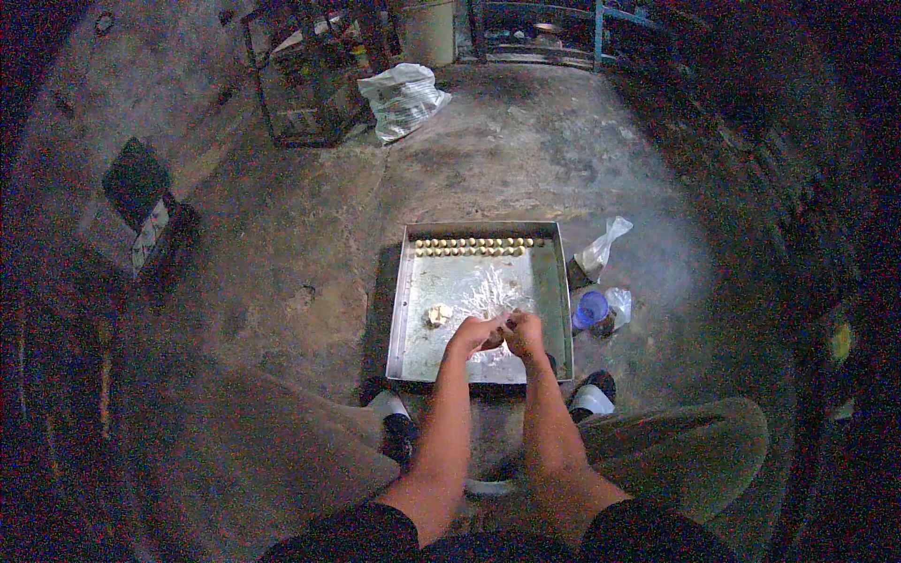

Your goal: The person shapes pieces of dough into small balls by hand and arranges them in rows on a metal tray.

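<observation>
Shallow metal tray (422, 281) on rough, stained floor (282, 281), dim room. Small round balls (471, 243), two rows, tray's far side; pale irregular lump (438, 314), tray's left; powdery white streaks (483, 289) mid-tray. Left hand (476, 334) and right hand (525, 334) meet over tray's near half, fingers curled; can't tell what they pinch. Smooth blue cup (590, 309) right of tray; crinkly sack (404, 98) beyond tray.

Stained grey concrete floor (526, 159) spreads across the frame, mottled brown at centre left and paler toward the right. A dark open-framed stand (261, 80) occupies the upper left; a blue upright (598, 38) rises at top right of centre. Dim light fades to near-black rims.
</observation>
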A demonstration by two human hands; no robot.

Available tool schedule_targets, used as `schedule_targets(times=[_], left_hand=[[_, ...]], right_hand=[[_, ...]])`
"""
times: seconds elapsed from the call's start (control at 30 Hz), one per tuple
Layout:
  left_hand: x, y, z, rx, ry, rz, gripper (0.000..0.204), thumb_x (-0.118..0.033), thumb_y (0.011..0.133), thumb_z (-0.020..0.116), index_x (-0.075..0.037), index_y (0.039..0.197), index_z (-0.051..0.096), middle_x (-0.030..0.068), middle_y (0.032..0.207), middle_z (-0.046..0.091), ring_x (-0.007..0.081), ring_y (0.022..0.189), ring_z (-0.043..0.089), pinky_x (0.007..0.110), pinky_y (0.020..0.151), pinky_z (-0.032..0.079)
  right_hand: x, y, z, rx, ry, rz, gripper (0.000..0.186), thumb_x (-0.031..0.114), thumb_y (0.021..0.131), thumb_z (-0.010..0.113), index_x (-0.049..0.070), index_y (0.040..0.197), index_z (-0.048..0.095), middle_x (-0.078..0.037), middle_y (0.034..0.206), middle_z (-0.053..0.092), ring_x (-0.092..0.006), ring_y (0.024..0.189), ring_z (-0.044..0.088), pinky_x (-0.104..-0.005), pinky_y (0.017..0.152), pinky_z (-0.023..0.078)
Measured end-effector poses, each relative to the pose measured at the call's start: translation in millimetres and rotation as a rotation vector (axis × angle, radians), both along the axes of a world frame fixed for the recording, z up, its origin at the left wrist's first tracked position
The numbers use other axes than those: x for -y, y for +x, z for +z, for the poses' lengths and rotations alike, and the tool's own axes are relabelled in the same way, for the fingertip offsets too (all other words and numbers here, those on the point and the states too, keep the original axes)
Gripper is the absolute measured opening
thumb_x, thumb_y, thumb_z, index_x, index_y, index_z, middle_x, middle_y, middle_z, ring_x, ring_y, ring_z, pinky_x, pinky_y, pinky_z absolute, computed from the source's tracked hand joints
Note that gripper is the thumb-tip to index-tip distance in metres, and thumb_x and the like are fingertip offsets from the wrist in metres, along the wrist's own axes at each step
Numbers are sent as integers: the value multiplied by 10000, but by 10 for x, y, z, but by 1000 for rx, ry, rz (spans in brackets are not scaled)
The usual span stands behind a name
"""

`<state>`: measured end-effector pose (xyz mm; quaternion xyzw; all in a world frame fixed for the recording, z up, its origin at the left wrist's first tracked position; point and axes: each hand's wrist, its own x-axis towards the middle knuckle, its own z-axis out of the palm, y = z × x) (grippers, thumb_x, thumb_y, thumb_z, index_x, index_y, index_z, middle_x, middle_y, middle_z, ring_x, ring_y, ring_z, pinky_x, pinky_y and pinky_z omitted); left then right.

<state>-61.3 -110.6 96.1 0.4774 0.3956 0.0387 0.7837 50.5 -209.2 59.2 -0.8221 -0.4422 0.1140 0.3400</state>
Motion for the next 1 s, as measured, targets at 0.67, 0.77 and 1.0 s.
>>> schedule_targets(times=[0.67, 0.77, 1.0], left_hand=[[-78, -186, -339, 234, -18, 22, 247, -228, 947, 534, -7, 988, 637, 66, 857, 661, 169, 759, 622, 306, 716, 492], [-208, -228, -413, 324, -205, -89, 231, -129, 876, 548, 27, 1014, 648, 92, 978, 665, 175, 821, 634, 294, 750, 505], [-221, -229, -329, 17, 170, -328, 138, -76, 763, 593, 8, 871, 616, 74, 817, 642, 179, 699, 615, 293, 642, 513]], right_hand=[[-34, 81, 108, -539, 31, 130, 488, 295, 770, 763, 49, 1172, 636, -93, 1005, 667, -190, 867, 606, -354, 749, 503], [14, 158, 146, -482, 14, 178, 463, 316, 772, 756, 42, 1131, 654, -116, 969, 681, -192, 850, 616, -350, 756, 506], [-65, 14, 95, -336, 21, 1, 387, 362, 795, 725, -23, 819, 689, -141, 696, 669, -183, 604, 607, -356, 603, 494]])
